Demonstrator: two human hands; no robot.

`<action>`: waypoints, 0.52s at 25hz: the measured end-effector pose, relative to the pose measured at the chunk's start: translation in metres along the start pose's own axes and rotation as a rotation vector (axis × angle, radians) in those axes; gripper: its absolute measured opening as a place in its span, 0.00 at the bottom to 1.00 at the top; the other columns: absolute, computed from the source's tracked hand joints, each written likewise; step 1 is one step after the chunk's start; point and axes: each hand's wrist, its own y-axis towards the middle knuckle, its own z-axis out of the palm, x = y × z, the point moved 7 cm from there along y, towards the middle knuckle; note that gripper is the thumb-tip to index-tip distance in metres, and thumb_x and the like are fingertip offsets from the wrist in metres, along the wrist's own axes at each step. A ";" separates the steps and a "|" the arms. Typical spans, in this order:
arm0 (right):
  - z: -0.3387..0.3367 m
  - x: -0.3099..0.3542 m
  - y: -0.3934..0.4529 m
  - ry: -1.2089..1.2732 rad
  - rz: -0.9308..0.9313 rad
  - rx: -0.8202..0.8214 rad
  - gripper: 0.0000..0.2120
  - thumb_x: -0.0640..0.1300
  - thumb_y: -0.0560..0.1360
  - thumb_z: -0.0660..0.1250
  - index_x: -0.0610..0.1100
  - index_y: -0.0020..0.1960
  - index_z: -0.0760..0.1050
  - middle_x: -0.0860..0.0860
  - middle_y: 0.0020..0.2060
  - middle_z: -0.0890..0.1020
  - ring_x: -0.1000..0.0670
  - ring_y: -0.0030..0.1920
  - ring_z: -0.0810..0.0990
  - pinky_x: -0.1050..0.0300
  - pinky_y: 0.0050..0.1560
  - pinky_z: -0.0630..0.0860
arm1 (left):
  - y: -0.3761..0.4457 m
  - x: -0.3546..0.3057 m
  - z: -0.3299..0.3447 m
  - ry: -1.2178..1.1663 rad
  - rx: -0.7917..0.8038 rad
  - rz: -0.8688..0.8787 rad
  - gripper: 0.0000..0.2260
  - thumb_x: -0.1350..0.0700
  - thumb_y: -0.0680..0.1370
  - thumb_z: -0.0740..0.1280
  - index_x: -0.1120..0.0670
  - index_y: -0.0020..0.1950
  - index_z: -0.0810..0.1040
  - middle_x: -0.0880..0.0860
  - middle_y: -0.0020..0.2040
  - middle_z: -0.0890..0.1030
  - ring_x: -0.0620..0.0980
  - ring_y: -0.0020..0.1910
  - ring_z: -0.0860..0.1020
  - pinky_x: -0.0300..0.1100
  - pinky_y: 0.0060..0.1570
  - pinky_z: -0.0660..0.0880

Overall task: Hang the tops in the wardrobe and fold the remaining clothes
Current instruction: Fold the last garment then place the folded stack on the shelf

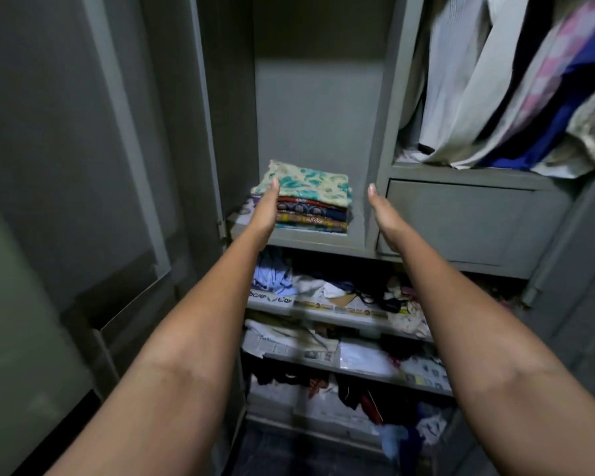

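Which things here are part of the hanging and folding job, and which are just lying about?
Job:
folded stack on the shelf
hanging tops
left hand, touching the stack
right hand, open beside it

Lying about:
loose clothes below
newspaper liners
closed drawer

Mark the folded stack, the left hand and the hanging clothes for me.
folded stack (318, 201), head view, front edge of the pile.
left hand (267, 209), head view, back of the hand beside the stack.
hanging clothes (461, 80), head view, pale garment.

Dim, soft light; blurred, warped edges.
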 end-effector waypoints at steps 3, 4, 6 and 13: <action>0.009 -0.051 -0.047 0.004 0.161 0.033 0.45 0.73 0.72 0.52 0.44 0.78 0.54 0.48 0.77 0.57 0.46 0.76 0.56 0.46 0.75 0.53 | -0.057 0.041 -0.009 0.029 -0.045 -0.128 0.50 0.19 0.61 0.55 0.45 0.76 0.61 0.47 0.76 0.61 0.46 0.75 0.59 0.51 0.75 0.53; 0.014 -0.071 -0.065 0.002 0.217 0.054 0.48 0.76 0.69 0.53 0.45 0.78 0.53 0.48 0.76 0.57 0.46 0.75 0.57 0.45 0.74 0.54 | -0.084 0.051 -0.009 0.033 -0.047 -0.188 0.50 0.19 0.62 0.55 0.46 0.77 0.59 0.47 0.77 0.60 0.48 0.75 0.58 0.53 0.75 0.52; 0.026 -0.091 -0.115 -0.002 0.283 0.068 0.45 0.73 0.73 0.53 0.44 0.78 0.53 0.47 0.76 0.58 0.44 0.75 0.58 0.48 0.73 0.55 | -0.132 0.078 -0.006 0.045 -0.055 -0.301 0.43 0.24 0.70 0.51 0.48 0.78 0.54 0.49 0.78 0.55 0.50 0.77 0.54 0.53 0.75 0.50; 0.021 -0.137 -0.177 -0.039 0.420 0.056 0.42 0.69 0.75 0.51 0.43 0.79 0.47 0.47 0.77 0.52 0.44 0.77 0.52 0.47 0.73 0.52 | -0.177 0.106 0.009 0.087 0.039 -0.414 0.36 0.31 0.77 0.47 0.51 0.78 0.55 0.51 0.78 0.57 0.53 0.76 0.56 0.53 0.72 0.53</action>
